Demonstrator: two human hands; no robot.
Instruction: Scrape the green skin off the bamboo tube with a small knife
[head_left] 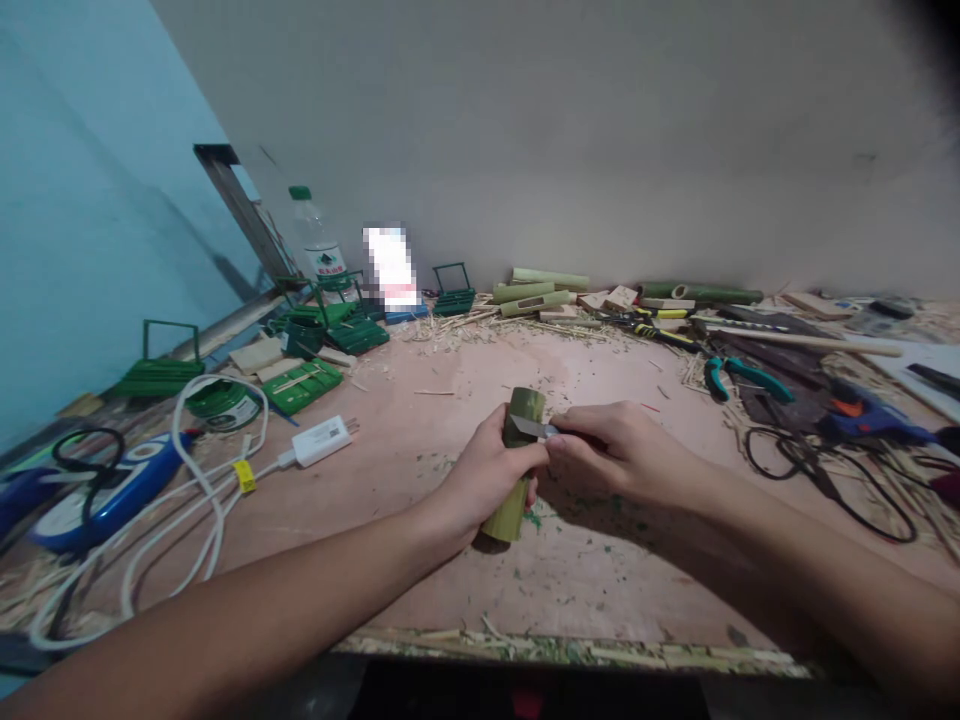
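A short green bamboo tube (517, 415) stands tilted on the pinkish worktable (420, 500) in the middle of the view. My left hand (487, 475) is wrapped round its middle. My right hand (622, 450) is closed on a small knife whose grey blade (531, 429) lies against the upper side of the tube, by my left thumb. Green shavings lie on the table under both hands.
More bamboo tubes (540, 290) and wood offcuts lie at the back. Pliers (739, 375), black scissors (806, 460), a blue glue gun (870, 420) and other tools crowd the right. Left: white charger (321, 440) with cable, green bamboo pieces (300, 385), tape roll (221, 400), water bottle (319, 245).
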